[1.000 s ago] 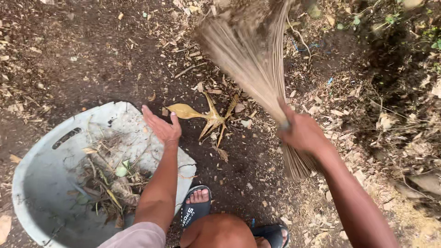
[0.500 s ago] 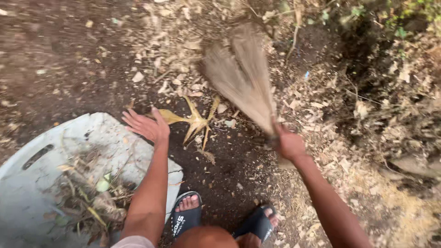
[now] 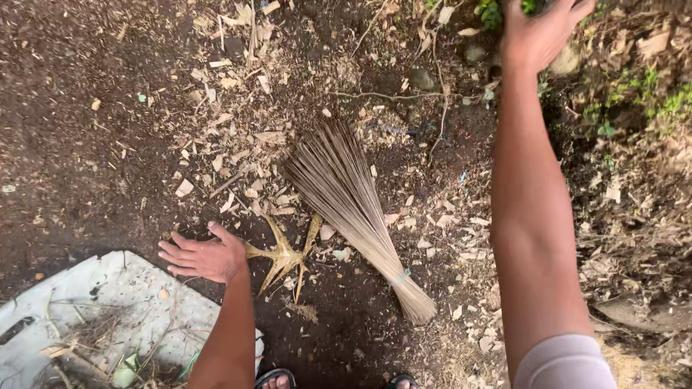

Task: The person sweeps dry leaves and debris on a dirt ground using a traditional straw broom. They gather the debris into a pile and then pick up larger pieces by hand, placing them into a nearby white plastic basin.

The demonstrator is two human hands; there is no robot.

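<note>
A stick broom [image 3: 353,212] of thin brown bristles, bound near its handle end, lies flat on the dark soil with nothing holding it. My left hand [image 3: 200,256] rests with fingers spread on the rim of a white plastic tub lid [image 3: 137,288], just left of a dry yellow star-shaped leaf husk [image 3: 282,256]. My right hand [image 3: 542,29] is stretched far forward at the top of the view, fingers spread, empty, close to green weeds [image 3: 497,11].
The tub lid holds dry twigs and leaf scraps [image 3: 108,353]. Dry leaves and wood chips litter the soil. A thin twig [image 3: 404,96] lies beyond the broom. My sandalled toes [image 3: 277,380] show at the bottom edge. Leaf litter and stones lie right.
My right hand has let go of the broom, which now lies on the ground, and has reached far forward. The left hand stays on the lid's rim.
</note>
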